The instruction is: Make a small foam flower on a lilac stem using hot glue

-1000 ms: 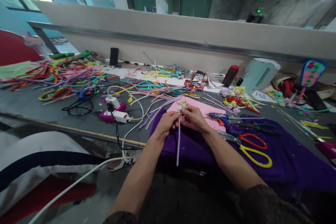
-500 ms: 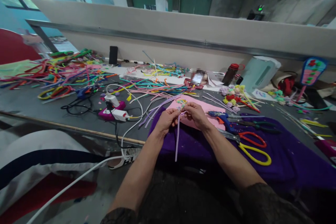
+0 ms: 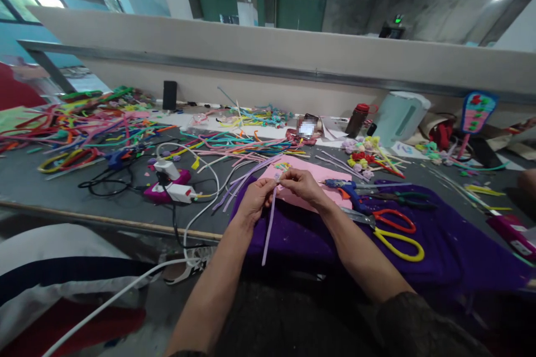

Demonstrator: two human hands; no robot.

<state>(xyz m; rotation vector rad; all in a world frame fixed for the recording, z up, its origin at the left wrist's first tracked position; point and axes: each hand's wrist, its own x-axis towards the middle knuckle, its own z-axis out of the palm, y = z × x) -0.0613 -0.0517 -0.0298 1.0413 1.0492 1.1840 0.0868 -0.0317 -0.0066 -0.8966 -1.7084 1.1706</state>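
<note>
Between my hands is a lilac pipe cleaner (image 3: 269, 228), its long end hanging down over the purple cloth (image 3: 301, 240). My left hand (image 3: 260, 196) pinches it near its upper end. Close beside, my right hand (image 3: 300, 184) has its fingertips pressed together at the same spot, on the pipe cleaner's upper part, which the fingers mostly hide. Under and behind both hands lies a pink sheet (image 3: 322, 174) with small pastel pieces (image 3: 282, 166) on it. Right of my right hand rest a blue glue gun (image 3: 349, 188) and scissors (image 3: 396, 234) with red and yellow handles.
Pliers (image 3: 402, 198) lie beyond the scissors. A purple power strip (image 3: 167, 185) with white cables stands left of the cloth. Piles of coloured pipe cleaners (image 3: 79, 122) cover the table's left. Fluffy flowers (image 3: 362, 159), a bottle (image 3: 358, 120) and a clear bin (image 3: 402, 117) stand behind.
The whole view has shifted slightly, so things sit further left. My hands stay together at the pipe cleaner; its hanging end now slants more to the left.
</note>
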